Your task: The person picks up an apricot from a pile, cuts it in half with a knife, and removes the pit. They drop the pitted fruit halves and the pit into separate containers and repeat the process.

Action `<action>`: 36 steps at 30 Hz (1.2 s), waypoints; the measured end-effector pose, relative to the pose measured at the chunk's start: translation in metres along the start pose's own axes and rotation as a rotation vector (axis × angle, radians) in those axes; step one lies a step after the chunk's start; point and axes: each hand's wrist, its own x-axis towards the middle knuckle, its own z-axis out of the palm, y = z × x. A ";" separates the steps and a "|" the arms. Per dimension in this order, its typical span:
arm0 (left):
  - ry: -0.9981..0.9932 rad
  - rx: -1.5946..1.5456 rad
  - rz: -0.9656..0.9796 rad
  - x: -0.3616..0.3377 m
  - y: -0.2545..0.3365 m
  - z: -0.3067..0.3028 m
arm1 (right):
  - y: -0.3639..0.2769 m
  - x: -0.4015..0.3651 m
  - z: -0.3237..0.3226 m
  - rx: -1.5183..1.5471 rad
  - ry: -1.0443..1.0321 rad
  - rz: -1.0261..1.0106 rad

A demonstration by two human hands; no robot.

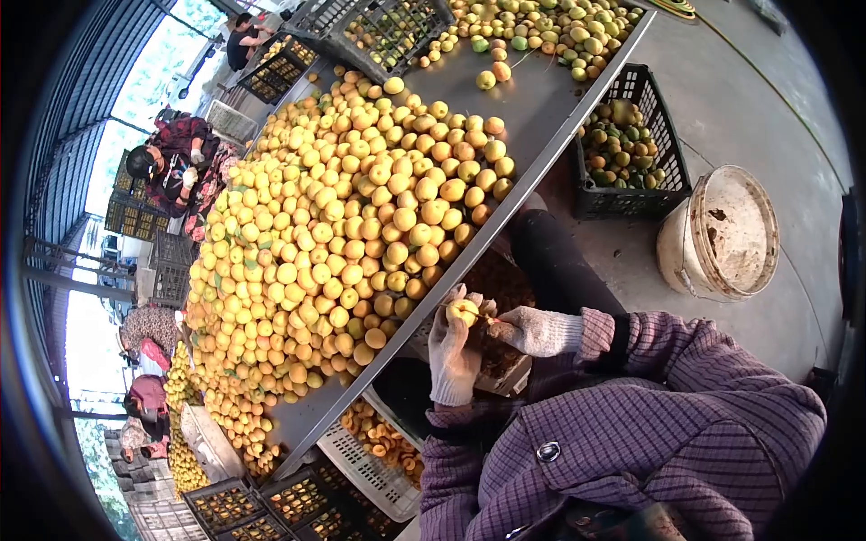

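My left hand [454,358], in a whitish knit glove, holds a yellow apricot [463,312] upright in its fingers, just past the metal edge of the table. Close beside the fruit, my right hand [534,331], gloved too, is closed in a pinch on something small and dark that I cannot make out. Beneath both hands is a box [507,383] with reddish-brown contents, partly hidden by the hands. A large heap of yellow apricots [316,234] covers much of the metal table [532,99] in front of me.
A white perforated basket [397,500] of split orange fruit stands below the table's edge. To the right are a black crate [672,144] of greenish fruit and a dirty white bucket [699,243]. Several people work across the table, one in a dark patterned top [171,176].
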 end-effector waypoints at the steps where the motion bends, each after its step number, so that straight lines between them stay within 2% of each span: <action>1: 0.007 0.011 -0.018 0.000 0.002 -0.006 | 0.002 0.002 -0.001 0.016 -0.045 -0.060; 3: 0.015 0.153 0.048 0.002 0.001 -0.012 | -0.003 0.000 -0.007 -0.033 -0.024 -0.127; 4: 0.049 0.063 0.027 0.002 0.003 0.007 | -0.007 -0.001 -0.004 -0.097 0.038 -0.125; 5: 0.110 0.007 -0.019 0.007 -0.007 -0.002 | 0.000 0.002 0.004 -0.087 0.111 -0.167; 6: 0.120 -0.038 0.030 0.008 -0.014 0.009 | -0.014 -0.007 0.002 -0.153 0.131 -0.122; 7: 0.104 -0.252 -0.043 0.018 -0.026 -0.002 | -0.006 -0.001 0.013 -0.131 0.230 -0.234; 8: 0.163 -0.055 0.006 0.020 -0.037 -0.009 | -0.004 0.001 0.018 -0.108 0.282 -0.175; 9: 0.157 -0.208 -0.041 0.020 -0.038 0.001 | -0.011 -0.005 0.015 -0.053 0.306 -0.210; 10: 0.218 -0.099 -0.023 0.018 -0.038 0.008 | -0.012 -0.007 0.014 -0.064 0.314 -0.232; 12: 0.267 -0.254 -0.192 0.012 -0.027 0.002 | 0.020 0.020 0.014 -0.241 0.247 -0.252; 13: 0.175 0.101 -0.100 0.010 -0.018 0.006 | 0.011 0.013 0.002 -0.186 0.178 -0.381; 14: 0.084 0.453 0.002 0.006 -0.009 0.010 | 0.011 0.019 -0.005 -0.193 0.191 -0.377; 15: -0.035 0.656 0.072 0.005 0.001 0.009 | 0.010 0.027 -0.015 -0.043 -0.027 -0.155; 16: -0.043 0.655 0.071 0.003 0.004 0.011 | 0.010 0.032 -0.019 0.111 -0.246 0.065; 17: 0.029 0.513 -0.045 0.002 0.008 0.013 | 0.012 0.031 -0.015 0.112 -0.241 0.062; 18: 0.101 0.368 -0.158 0.003 0.010 0.015 | 0.013 0.026 -0.006 0.058 -0.108 -0.060; 20: 0.044 0.489 -0.074 0.005 -0.006 0.008 | 0.019 0.022 0.015 -0.053 0.162 -0.306; 21: 0.174 0.156 -0.130 0.006 -0.015 0.010 | 0.032 0.030 0.027 -0.082 0.271 -0.394; 22: 0.301 -0.178 -0.188 0.010 -0.023 0.009 | 0.026 0.026 0.026 -0.080 0.281 -0.394; 23: 0.231 -0.265 -0.190 0.017 -0.038 -0.008 | 0.020 0.020 0.025 -0.124 0.291 -0.302; 24: 0.224 -0.265 -0.199 0.016 -0.038 -0.017 | 0.015 0.016 0.024 -0.169 0.299 -0.206; 25: 0.175 0.099 -0.083 0.017 -0.038 -0.023 | 0.029 0.025 0.020 -0.180 0.259 -0.283; 26: 0.123 0.459 0.038 0.017 -0.039 -0.026 | 0.046 0.042 0.017 -0.183 0.262 -0.277; 27: 0.240 -0.004 -0.181 0.004 -0.013 0.017 | 0.065 0.067 0.017 0.001 0.163 -0.287; 28: 0.236 -0.002 -0.182 0.003 -0.011 0.013 | 0.044 0.061 0.010 0.186 0.067 -0.299; 30: 0.098 0.353 -0.123 0.006 -0.002 0.000 | 0.020 0.039 -0.002 0.206 0.009 -0.253; 31: 0.211 0.036 -0.321 0.004 0.009 0.009 | 0.015 0.035 -0.004 0.144 -0.033 -0.119; 32: 0.208 0.041 -0.325 0.004 0.008 0.013 | 0.010 0.030 -0.006 0.082 -0.078 0.017; 33: 0.163 0.102 -0.271 0.004 0.007 0.017 | -0.005 0.009 -0.004 -0.016 0.018 -0.008; 34: 0.119 0.161 -0.217 0.002 0.006 0.027 | 0.009 0.012 0.004 -0.014 0.022 -0.008; 35: 0.276 -0.008 -0.235 0.001 -0.001 0.041 | 0.028 0.021 0.017 -0.074 0.181 -0.160; 36: 0.274 -0.006 -0.239 0.000 -0.012 0.041 | 0.039 0.027 0.025 -0.134 0.340 -0.311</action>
